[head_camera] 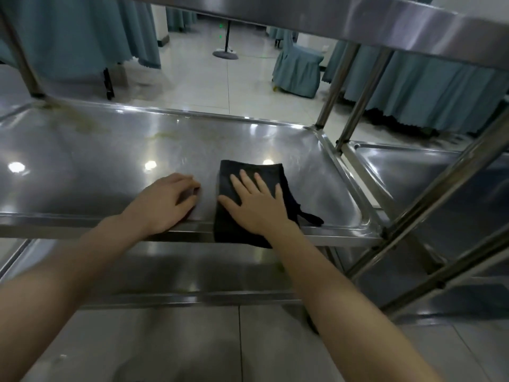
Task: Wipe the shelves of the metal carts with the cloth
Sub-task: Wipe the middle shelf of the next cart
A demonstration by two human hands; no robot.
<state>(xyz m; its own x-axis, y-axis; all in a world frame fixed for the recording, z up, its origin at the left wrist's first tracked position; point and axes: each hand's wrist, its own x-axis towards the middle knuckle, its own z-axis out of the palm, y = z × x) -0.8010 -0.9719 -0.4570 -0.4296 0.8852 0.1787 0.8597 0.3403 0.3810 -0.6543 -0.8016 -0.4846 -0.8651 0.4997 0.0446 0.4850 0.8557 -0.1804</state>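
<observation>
A folded black cloth [234,177] lies on the middle shelf [110,161] of a stainless steel cart, near the shelf's front right corner, its near end hanging over the front rim. My right hand [256,202] lies flat on the cloth with fingers spread and straight. My left hand [165,202] rests on the bare metal just left of the cloth, fingers loosely curled and holding nothing. Yellowish streaks mark the shelf's far left part.
The cart's top shelf [358,20] runs overhead and a lower shelf [165,271] sits below. A second metal cart [427,172] stands directly to the right, its posts close by. Beyond are a tiled floor, teal-draped tables and a covered chair [297,70].
</observation>
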